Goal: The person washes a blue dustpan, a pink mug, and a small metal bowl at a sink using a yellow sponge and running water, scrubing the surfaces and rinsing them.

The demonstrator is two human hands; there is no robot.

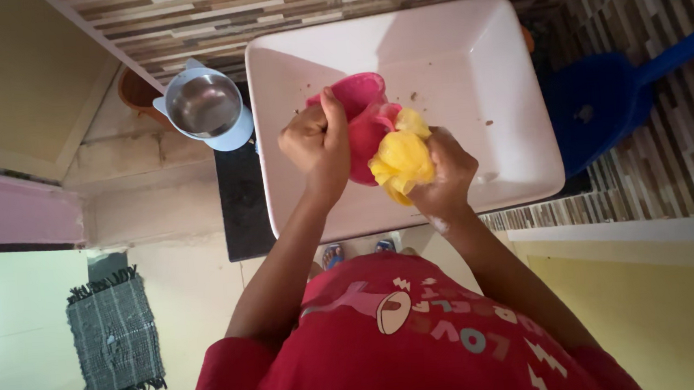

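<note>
While my left hand clamps the pink plastic cup by its rim over the white sink, my right hand squeezes the yellow mesh scrubber against it; light, likely slippery, so I'd grip the rim firmly.

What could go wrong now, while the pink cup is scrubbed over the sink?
The pink cup is gripped only at its rim by the left hand; pressure from the yellow scrubber in the right hand might make it slip into the white sink. Splashes could also reach the steel bowl beside the sink.
</note>
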